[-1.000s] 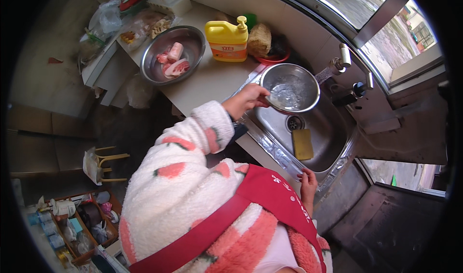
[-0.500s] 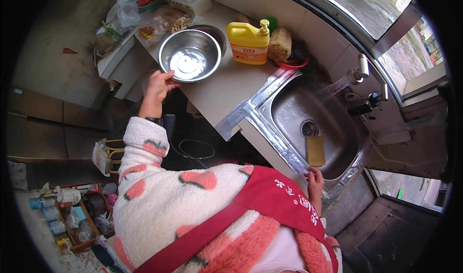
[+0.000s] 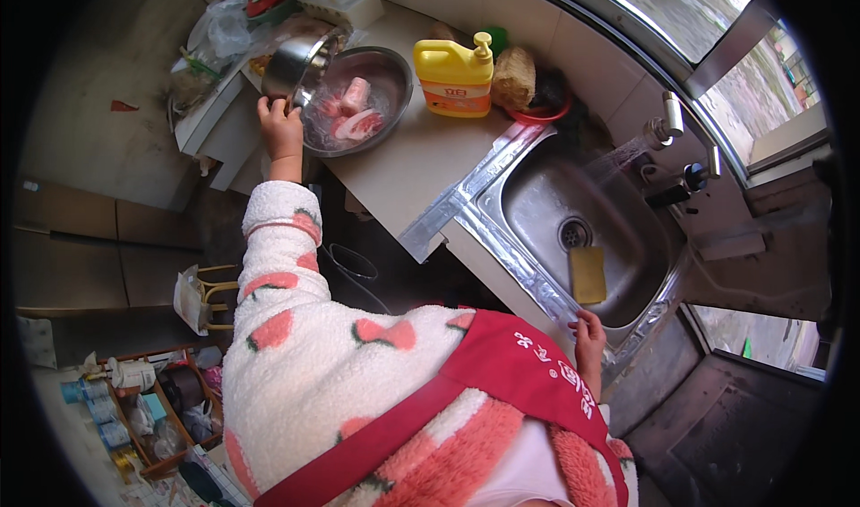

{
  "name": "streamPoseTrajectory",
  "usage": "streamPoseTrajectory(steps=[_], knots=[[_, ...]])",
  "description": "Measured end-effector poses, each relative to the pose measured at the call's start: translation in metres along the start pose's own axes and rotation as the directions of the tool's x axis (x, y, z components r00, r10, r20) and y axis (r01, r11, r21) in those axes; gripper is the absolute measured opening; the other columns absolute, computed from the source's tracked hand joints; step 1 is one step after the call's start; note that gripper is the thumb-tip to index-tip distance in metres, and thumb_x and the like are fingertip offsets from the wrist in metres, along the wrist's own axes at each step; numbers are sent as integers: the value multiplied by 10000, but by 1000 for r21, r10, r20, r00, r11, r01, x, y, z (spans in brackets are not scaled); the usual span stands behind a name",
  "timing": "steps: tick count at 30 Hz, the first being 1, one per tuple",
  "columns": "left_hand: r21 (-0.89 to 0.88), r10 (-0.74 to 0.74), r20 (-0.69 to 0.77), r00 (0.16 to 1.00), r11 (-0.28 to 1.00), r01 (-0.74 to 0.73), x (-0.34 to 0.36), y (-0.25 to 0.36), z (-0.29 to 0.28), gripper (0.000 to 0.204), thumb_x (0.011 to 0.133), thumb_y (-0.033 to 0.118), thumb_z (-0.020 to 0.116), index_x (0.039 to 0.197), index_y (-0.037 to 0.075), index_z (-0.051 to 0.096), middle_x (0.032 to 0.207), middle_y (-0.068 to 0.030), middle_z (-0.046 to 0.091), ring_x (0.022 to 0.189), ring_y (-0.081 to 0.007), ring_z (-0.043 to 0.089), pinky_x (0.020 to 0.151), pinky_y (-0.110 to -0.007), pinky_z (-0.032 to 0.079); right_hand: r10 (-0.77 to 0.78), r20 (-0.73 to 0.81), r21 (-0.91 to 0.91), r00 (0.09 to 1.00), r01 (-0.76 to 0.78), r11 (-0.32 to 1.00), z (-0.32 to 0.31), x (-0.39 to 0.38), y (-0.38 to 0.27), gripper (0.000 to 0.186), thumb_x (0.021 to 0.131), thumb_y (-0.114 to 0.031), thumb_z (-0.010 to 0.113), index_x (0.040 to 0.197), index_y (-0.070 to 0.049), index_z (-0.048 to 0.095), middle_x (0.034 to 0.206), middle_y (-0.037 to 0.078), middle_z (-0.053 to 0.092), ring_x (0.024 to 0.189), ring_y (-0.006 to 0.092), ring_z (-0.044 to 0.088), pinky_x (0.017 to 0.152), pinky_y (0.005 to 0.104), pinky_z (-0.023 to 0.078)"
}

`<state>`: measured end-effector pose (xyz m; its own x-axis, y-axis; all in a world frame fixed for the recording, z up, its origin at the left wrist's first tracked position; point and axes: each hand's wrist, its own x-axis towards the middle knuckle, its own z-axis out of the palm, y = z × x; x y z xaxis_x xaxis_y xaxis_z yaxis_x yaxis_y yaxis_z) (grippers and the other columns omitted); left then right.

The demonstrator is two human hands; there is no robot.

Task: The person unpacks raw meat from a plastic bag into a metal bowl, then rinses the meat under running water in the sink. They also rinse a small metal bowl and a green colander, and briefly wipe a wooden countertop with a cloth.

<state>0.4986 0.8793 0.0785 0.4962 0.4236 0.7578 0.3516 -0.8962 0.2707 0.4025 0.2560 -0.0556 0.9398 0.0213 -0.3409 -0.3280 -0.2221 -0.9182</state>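
I'm tipping the small steel bowl (image 3: 294, 59) with my left hand (image 3: 280, 126), its mouth facing right over the big bowl of meat (image 3: 358, 99); my right hand (image 3: 589, 337) is gripping the sink rim (image 3: 546, 301), well away.

The left hand (image 3: 280, 129) holds a small steel bowl (image 3: 296, 61) tilted over a larger steel bowl (image 3: 394, 86) of pink meat pieces (image 3: 356, 113) on the far-left surface (image 3: 421, 162). The right hand (image 3: 589, 339) rests on the near rim of the sink (image 3: 537, 204), where a yellow sponge (image 3: 588, 274) lies.

Daylit window (image 3: 681, 23) above steel sink (image 3: 573, 229); pale countertop (image 3: 421, 162).
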Motion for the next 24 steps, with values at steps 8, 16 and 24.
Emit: streamPoseTrajectory(steps=[8,16,24], knots=[[-129,158,-175,972,975,-182,-14,47,-35,231,635,70,682,823,31,554,1007,-182,512,856,-324,537,704,-352,455,-27,-56,-34,998,25,999,-3,-6,3,176,835,-96,470,975,-22,548,873,49,577,716,121,573,622,234,426],[-508,-38,836,547,319,800,-98,197,-21,177,685,86,660,691,39,489,647,-37,514,538,-112,519,480,-230,448,-33,-90,-13,995,32,999,-8,-12,9,180,823,-87,465,973,-34,548,885,44,578,731,128,578,631,240,432],[-119,206,972,115,7,993,-151,334,79,128,741,58,589,791,10,482,738,-110,574,592,-223,599,513,-308,513,-35,-154,-27,987,31,999,-21,-23,16,177,829,-83,458,973,-37,551,886,38,580,731,114,579,621,226,431]])
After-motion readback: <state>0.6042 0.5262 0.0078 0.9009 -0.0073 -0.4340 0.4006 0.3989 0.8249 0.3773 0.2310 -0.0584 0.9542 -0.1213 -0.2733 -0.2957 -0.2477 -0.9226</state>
